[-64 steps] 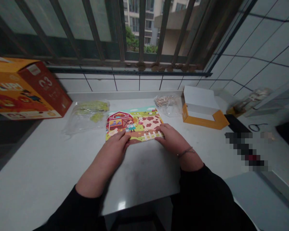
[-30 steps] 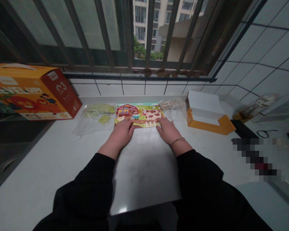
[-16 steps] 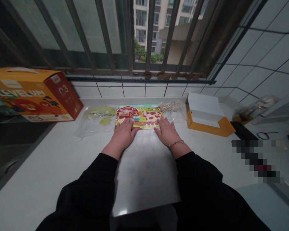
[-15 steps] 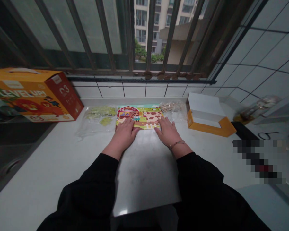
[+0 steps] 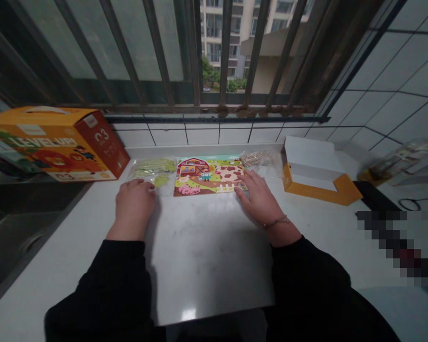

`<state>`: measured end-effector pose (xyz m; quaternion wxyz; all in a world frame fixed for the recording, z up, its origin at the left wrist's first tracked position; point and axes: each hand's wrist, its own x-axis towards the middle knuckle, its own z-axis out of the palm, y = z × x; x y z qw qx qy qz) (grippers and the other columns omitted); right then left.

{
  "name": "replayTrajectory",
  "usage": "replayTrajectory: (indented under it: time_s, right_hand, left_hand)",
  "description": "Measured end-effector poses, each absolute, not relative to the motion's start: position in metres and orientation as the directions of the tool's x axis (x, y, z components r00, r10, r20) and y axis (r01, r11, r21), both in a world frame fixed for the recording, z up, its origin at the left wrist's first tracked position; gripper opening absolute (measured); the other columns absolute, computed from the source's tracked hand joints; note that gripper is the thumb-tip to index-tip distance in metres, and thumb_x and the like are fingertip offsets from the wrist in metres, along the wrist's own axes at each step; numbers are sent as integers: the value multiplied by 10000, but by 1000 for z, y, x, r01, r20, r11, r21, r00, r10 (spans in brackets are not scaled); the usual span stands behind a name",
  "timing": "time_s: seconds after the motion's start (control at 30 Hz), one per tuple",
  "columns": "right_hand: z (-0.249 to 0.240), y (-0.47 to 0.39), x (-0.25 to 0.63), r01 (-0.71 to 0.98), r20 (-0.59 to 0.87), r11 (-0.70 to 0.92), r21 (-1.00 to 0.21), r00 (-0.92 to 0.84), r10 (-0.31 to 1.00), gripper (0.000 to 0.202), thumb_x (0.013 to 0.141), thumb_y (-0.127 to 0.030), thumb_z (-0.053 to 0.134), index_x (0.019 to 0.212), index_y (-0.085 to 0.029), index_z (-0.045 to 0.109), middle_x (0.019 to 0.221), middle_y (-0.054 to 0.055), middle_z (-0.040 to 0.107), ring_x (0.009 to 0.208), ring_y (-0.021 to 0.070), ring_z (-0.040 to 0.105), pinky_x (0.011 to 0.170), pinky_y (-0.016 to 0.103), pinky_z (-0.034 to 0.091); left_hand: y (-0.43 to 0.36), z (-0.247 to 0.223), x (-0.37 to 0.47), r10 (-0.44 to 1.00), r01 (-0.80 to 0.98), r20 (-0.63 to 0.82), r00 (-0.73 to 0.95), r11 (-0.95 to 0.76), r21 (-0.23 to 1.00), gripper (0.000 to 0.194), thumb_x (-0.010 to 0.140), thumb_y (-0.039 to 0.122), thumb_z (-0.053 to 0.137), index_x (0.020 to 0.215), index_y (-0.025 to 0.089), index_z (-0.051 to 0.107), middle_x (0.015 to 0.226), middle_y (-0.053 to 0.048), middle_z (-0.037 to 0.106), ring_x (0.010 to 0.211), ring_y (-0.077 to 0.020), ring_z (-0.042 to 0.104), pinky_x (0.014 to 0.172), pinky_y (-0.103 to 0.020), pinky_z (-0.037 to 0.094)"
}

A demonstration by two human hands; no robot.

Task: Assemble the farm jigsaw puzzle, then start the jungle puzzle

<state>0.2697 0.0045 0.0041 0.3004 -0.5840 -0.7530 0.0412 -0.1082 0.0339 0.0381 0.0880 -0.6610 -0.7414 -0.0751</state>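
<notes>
A colourful farm picture board (image 5: 210, 175) with a red barn and a spotted cow lies flat near the back of the white counter. My right hand (image 5: 258, 197) rests at its right edge, fingers apart. Over the near edge of a clear plastic bag with yellow-green pieces (image 5: 153, 167) is my left hand (image 5: 134, 202), its fingers bent; whether they grip the bag is hidden. Another clear bag (image 5: 262, 159), with light brown pieces inside, lies beyond my right hand.
An orange LEVEL UP box (image 5: 53, 145) stands at the left, beside a sink (image 5: 24, 228). At the right are an open orange-and-white box (image 5: 317, 187), a black object (image 5: 376, 195) and a clear container (image 5: 406, 154).
My left hand has left the board and moved left to the bag of yellow-green pieces, uncovering the board's lower left corner. My right hand stays at the board's right edge.
</notes>
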Motion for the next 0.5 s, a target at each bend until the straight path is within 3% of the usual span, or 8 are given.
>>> replayTrajectory:
  time_s: [0.1,0.23,0.4,0.5]
  right_hand:
    - [3,6,270,824,449,384,-417,-181,875,453,1114,-425,527,1426,-154,713,1611,218,609,1553,377,518,1307,636,396]
    - [8,0,259,771,518,472,-427,-219,827,377,1104,-373,568,1350,-155,753,1468,213,699,1433,345,622,1243,575,496]
    - [12,-26,207,572,666,741,-350,-404,627,269,1134,-271,557,1224,-181,794,1194,131,822,1157,246,758,1099,434,615]
    - [8,-41,165,418,665,867,-271,-570,483,266,1135,-203,542,1223,-185,793,1222,106,833,1146,211,770,1074,378,635]
  left_hand:
    - [29,51,-115,936,980,289,-198,181,85,467,1082,385,444,1197,137,823,1207,-249,789,1155,-446,686,929,-534,537]
    - [23,62,-109,878,976,430,-209,162,144,494,1108,433,402,1250,150,782,1206,-202,792,1108,-388,714,898,-464,516]
    - [9,71,-91,868,981,495,35,-125,149,467,1091,458,432,1158,182,803,1170,-153,821,1094,-332,746,848,-389,510]
    - [-9,79,-80,869,965,481,117,-214,151,461,1075,471,448,1120,192,812,1107,-133,844,1014,-319,772,805,-385,511]
